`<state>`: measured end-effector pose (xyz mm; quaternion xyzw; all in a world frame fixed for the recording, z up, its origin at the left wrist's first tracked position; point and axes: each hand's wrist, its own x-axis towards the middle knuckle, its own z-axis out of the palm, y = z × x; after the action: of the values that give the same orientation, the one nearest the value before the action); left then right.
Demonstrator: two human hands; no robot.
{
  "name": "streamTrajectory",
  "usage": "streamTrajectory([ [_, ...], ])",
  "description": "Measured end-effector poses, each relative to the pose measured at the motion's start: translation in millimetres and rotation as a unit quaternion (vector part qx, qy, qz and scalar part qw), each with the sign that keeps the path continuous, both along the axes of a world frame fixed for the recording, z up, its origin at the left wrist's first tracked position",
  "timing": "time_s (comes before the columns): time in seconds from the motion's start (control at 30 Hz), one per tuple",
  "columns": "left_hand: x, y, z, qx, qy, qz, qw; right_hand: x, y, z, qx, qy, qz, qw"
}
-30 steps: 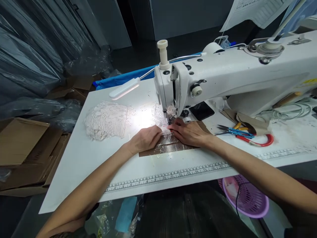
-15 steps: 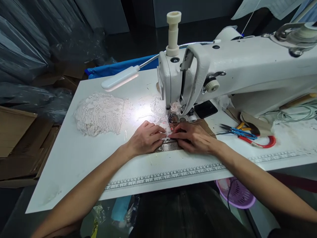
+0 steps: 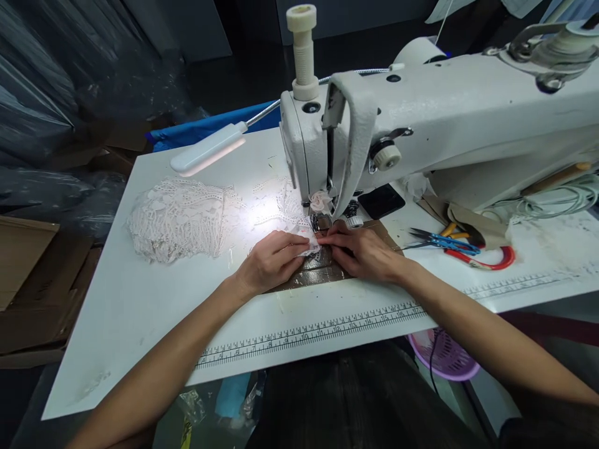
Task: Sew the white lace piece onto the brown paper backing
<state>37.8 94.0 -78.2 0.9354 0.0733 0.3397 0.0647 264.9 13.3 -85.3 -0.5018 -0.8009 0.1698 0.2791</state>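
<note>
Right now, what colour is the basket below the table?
The basket is purple; the head view shows it best.

the head camera looks forward-down, seemingly near the table (image 3: 140,299).

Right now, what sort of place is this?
Likely a garment or sewing workshop: a white sewing machine on a table with a ruler scale along its near edge, a heap of pale lace beside it, and blue-handled scissors within view.
</note>
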Motion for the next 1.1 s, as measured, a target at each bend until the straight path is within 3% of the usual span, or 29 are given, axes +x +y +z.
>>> streamTrajectory([
  [0.1,-2,-1,-0.8,-0.045,-0.019,0.029,0.998,3,-1,4.3,-0.002,0.033,0.052,0.998],
  [0.2,-1,-4,-0.2,-0.061,-0.027,0.044,0.997,-2,-4,7.7,0.010,-0.028,0.068,0.997],
  [0.33,4,-9,-0.1,-0.032,-0.008,0.028,0.999,-8,-6,10.6,0.016,-0.104,0.065,0.992],
  [0.47,6,-12,-0.3,0.021,0.050,0.016,0.998,-1,-4,8.4,-0.003,-0.057,0.076,0.995],
  [0.57,4,-13,0.6,0.053,0.081,0.030,0.995,5,0,1.8,-0.004,-0.013,0.054,0.998],
  [0.7,2,-13,0.9,0.082,0.089,0.032,0.992,0,1,-3.1,0.003,-0.088,-0.003,0.996],
  [0.87,2,-14,-0.9,0.078,0.084,0.017,0.993,-9,-2,1.3,0.006,-0.135,-0.015,0.991],
  [1.1,4,-17,-2.4,0.054,0.061,0.026,0.996,-4,-2,-3.8,0.015,-0.051,-0.006,0.999],
])
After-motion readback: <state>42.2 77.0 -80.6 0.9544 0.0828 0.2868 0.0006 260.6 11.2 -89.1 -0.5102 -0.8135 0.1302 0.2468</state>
